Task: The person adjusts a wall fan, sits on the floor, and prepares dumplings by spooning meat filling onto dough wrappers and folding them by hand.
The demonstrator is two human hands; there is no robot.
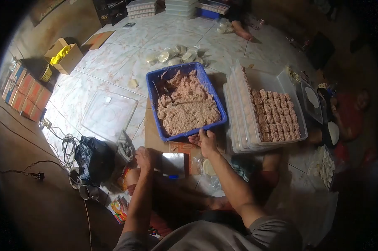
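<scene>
Blue tub (221, 109), rect., sat w/ near rim in R fingers (194, 139); pink mix (187, 113) inside lay lumpy, fuller nr fingers, patchier at far end.

pale marbled floor tiles (109, 69); dim brownish wall (71, 25).

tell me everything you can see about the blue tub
The blue tub is rectangular, plastic-looking and open-topped, with raised walls and a rim. A coarse pinkish mixture fills much of it, leaving some far-left interior bare. It sits slightly turned, at least partly over brown cardboard on the floor. The person's right hand is at its near rim; how firmly it grips is unclear. Its underside is hidden.
</scene>
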